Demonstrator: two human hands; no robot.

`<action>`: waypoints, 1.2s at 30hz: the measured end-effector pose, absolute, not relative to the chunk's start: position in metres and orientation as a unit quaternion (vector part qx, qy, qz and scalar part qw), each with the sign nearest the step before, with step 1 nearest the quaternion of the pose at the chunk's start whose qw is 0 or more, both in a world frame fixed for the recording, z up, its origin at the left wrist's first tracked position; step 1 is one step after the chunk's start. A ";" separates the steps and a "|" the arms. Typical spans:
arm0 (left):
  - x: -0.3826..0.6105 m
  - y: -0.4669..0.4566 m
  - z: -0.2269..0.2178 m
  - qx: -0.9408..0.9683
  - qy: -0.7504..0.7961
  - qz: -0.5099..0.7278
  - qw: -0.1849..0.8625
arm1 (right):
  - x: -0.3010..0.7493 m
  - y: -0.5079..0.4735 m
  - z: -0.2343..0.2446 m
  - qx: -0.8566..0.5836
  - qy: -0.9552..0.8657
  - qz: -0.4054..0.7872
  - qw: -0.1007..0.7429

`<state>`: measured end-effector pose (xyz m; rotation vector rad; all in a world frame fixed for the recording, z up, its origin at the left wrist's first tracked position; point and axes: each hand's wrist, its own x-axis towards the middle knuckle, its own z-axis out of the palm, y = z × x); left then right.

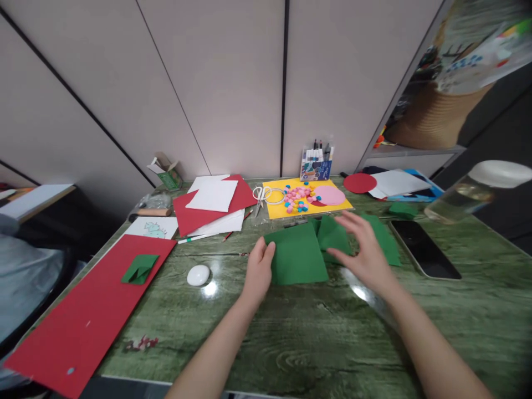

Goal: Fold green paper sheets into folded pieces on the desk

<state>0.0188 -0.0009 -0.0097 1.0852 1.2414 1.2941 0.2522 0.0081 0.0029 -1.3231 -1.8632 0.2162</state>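
Observation:
My left hand [258, 270] pinches the left edge of a square sheet of green paper [298, 256] between thumb and fingers, holding it just over the green wood-grain table. To the right, my right hand [368, 252] has its thumb and fingers spread, with nothing between them. It is beside another piece of green paper [334, 237], and I cannot tell whether it touches it. More green paper [385, 241] lies behind the right hand. A folded green paper piece [140, 269] rests on a long red sheet [93, 310] at the left.
A white oval case [198, 275] lies left of my left hand, and a phone [424, 249] at the right. Scissors [260, 198], a yellow sheet [274, 210] with small pom-poms, a marker box [316, 168] and a clear bottle [457, 195] stand farther back. A person's sleeve [29, 277] shows at left.

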 end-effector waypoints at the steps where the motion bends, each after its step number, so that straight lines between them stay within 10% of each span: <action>1: 0.019 -0.002 -0.009 0.458 0.515 0.529 0.496 | 0.239 0.002 0.006 -0.493 -0.760 0.135 0.401; 16: 0.024 -0.008 0.002 0.526 0.550 0.466 0.450 | 0.224 -0.009 0.010 -0.484 -0.442 0.615 0.438; 36: 0.026 -0.006 -0.001 0.307 0.389 0.467 0.733 | 0.212 -0.006 -0.007 -0.540 -0.388 0.585 0.464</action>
